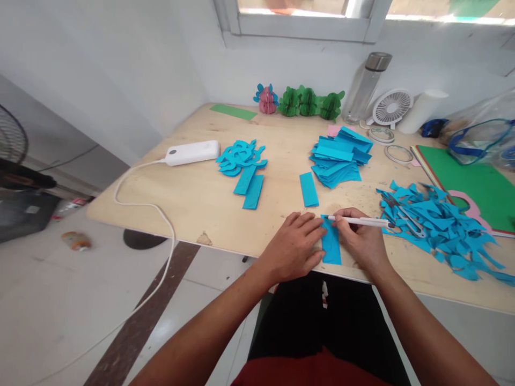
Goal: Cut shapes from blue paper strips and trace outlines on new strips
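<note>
- Plainly, the table (277,139) is the largest thing, and the blue strip (332,251) lies on it close to the near edge, between the two hands, its long axis running away from the person.
- The heap of scraps (446,220) is to the right of the strip, well apart from it, beyond the right hand.
- The stack of blue paper (340,155) is farther from the person than the strip; a loose piece (309,189) lies between them, a little to the left.
- The left hand (295,244) is on the strip's left side, palm down, thumb apart from the fingers, their tips at its left edge, gripping nothing.
- The right hand (362,244) is on the strip's right side, fingers pinched round a pen; neither hand is clearly nearer.
- The pen (362,221) lies across the strip's long axis, its tip pointing left at the far end; whether it touches, I cannot tell.
- A faint curved line shows on the strip, nearer the person than the pen tip.
</note>
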Tool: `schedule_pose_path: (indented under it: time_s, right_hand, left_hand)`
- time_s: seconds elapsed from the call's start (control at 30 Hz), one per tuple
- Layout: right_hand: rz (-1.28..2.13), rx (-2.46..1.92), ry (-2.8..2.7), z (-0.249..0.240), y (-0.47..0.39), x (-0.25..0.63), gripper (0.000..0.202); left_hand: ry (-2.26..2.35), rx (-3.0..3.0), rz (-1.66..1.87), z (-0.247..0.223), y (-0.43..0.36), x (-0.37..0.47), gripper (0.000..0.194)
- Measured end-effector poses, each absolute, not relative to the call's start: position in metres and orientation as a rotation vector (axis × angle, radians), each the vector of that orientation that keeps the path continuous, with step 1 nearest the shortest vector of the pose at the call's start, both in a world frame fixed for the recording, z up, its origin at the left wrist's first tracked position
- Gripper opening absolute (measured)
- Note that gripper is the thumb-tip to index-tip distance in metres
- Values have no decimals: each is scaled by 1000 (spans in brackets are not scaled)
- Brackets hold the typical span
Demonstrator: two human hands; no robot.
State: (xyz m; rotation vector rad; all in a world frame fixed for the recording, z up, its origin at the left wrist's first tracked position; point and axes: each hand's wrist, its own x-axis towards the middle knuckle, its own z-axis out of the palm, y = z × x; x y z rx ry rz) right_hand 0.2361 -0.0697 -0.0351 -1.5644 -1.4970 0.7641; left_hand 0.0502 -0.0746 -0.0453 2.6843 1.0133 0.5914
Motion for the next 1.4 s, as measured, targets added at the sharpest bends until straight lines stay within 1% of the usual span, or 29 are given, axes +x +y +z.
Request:
schedule_pose_path:
  time_s: [0.7, 0.93, 1.4]
  right_hand:
    - [735, -1551, -1519, -40, -80, 243, 18]
    - [726, -1562, -1519, -41, -83, 244, 19]
    - [639, -1585, -1583, -39, -91, 245, 20]
  left_hand:
    - [984, 2714, 569, -44, -74, 50, 35]
    - [977, 2721, 563, -45, -73, 50, 37]
    - [969, 2708, 561, -45, -73, 50, 37]
